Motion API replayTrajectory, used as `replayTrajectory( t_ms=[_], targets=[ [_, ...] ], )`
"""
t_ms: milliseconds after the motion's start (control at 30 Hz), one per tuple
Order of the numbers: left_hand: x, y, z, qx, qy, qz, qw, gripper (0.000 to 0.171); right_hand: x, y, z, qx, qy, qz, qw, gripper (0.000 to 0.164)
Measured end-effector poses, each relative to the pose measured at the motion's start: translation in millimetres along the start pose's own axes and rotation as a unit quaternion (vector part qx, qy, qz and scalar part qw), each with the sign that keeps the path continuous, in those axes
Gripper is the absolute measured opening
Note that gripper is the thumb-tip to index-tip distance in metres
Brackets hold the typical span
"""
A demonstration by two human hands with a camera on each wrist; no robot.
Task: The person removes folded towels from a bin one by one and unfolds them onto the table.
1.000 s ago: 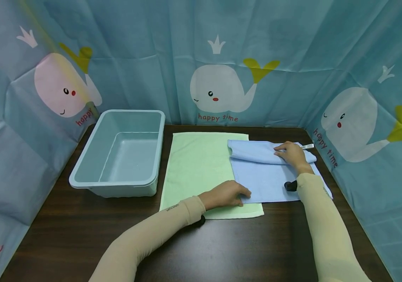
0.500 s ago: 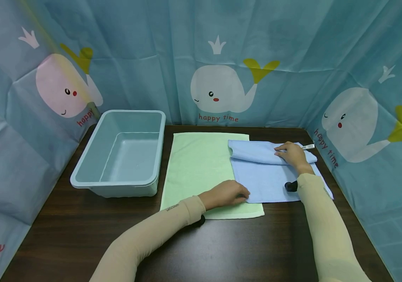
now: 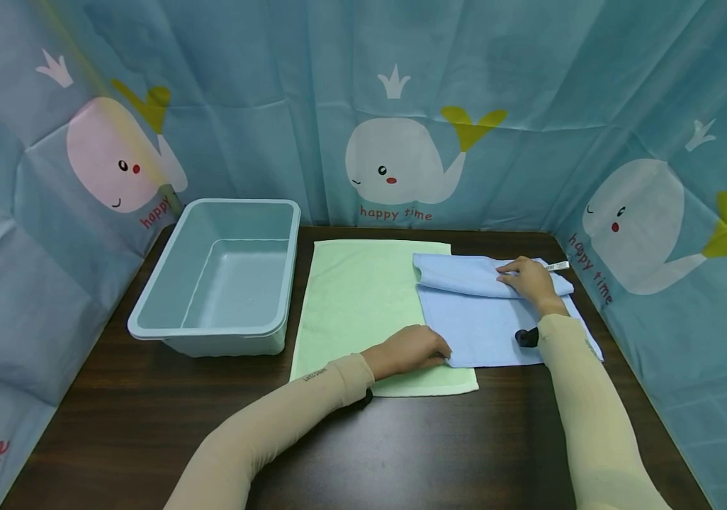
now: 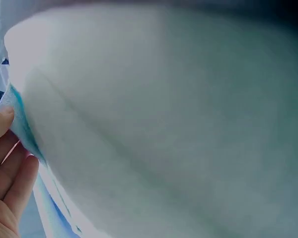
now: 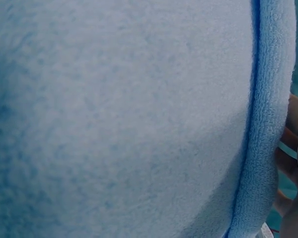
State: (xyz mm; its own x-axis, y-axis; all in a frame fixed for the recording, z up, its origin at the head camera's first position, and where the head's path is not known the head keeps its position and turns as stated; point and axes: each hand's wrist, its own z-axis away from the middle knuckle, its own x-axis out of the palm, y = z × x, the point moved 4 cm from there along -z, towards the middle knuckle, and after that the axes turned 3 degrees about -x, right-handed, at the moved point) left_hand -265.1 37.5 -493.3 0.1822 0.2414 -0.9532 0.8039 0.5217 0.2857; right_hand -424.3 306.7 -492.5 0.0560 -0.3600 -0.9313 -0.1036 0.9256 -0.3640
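A light blue towel [image 3: 485, 333] lies partly over a light green towel [image 3: 363, 297], its far part folded over in a strip [image 3: 459, 273]. At the blue towel's near left corner, my left hand [image 3: 409, 350] pinches the edge. The left wrist view shows the thumb [image 4: 1, 121] and fingers on either side of the blue edge [image 4: 20, 116]. My right hand [image 3: 529, 282] rests on the folded strip near its right end, fingers spread. In the right wrist view its fingers [image 5: 288, 161] touch the rolled fold [image 5: 268, 109].
A pale blue-green plastic basin [image 3: 210, 333] stands left of the towels on the dark wooden table [image 3: 440, 446]. A white tag [image 3: 558, 265] sticks out by the right hand. Whale-print curtains [image 3: 261, 142] stand behind and at both sides.
My left fingers have closed on the blue towel's near left corner. The right hand and the towels stay where they were.
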Motion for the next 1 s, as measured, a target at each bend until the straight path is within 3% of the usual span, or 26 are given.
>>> replayTrajectory(
  t_ms=[367, 667, 1000],
  targets=[
    [-31.0, 13.5, 8.5, 0.017, 0.051, 0.037, 0.9979, 0.019, -3, -2, -1, -0.004, -0.011, 0.009, 1.000, 0.033],
    [-44.3, 29.3, 18.0, 0.043, 0.068, 0.068, 0.9944, 0.019, -7, -7, 2, -0.003, -0.045, 0.005, 0.999, 0.037],
    [-40.2, 55.2, 34.8, 0.107, 0.037, 0.066, 0.9913, 0.018, -6, -2, -3, 0.013, -0.090, 0.008, 0.996, 0.045]
  ],
)
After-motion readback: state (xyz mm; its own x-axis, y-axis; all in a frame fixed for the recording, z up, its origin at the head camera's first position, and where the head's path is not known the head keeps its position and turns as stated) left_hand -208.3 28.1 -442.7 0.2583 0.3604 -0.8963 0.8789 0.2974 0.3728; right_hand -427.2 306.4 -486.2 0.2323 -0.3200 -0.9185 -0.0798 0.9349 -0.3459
